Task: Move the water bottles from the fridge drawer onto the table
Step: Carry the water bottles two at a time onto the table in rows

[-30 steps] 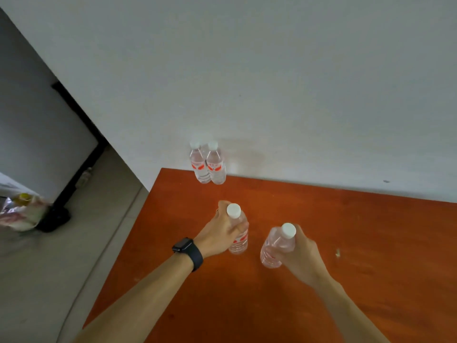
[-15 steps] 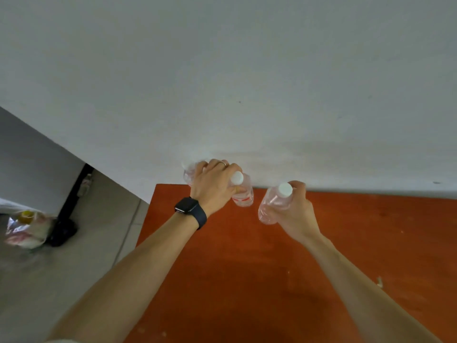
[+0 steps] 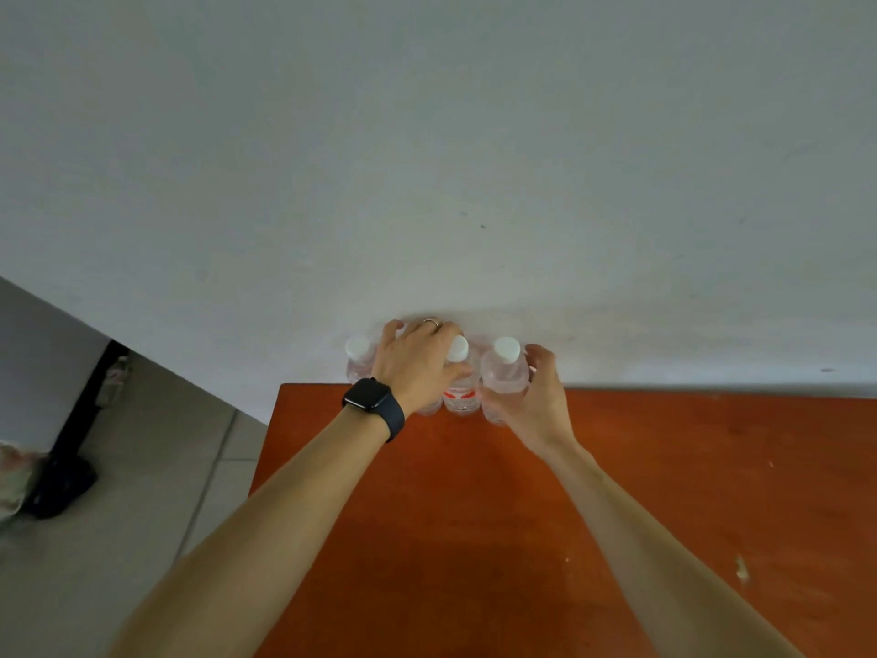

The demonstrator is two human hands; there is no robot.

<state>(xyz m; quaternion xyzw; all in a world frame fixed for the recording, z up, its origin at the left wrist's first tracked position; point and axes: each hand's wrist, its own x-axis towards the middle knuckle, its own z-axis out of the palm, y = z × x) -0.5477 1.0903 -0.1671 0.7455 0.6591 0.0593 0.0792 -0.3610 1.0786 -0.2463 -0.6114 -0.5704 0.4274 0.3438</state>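
Clear water bottles with white caps stand in a row at the far edge of the orange table (image 3: 474,515), against the white wall. My left hand (image 3: 417,368) grips one bottle (image 3: 459,387) with a red label; its fingers cover another bottle behind. A further bottle (image 3: 358,360) stands at the row's left end, partly hidden by my hand. My right hand (image 3: 536,396) is curled round the rightmost bottle (image 3: 504,377), which stands upright beside the one in my left hand. The fridge drawer is out of view.
The white wall (image 3: 474,159) rises directly behind the bottles. The table's left edge drops to a tiled floor (image 3: 142,491). A dark stand foot (image 3: 61,482) and a bag sit at the far left.
Both hands moved forward to the wall and set their bottles upright in the row beside the earlier ones. The right bottle went from tilted to upright.
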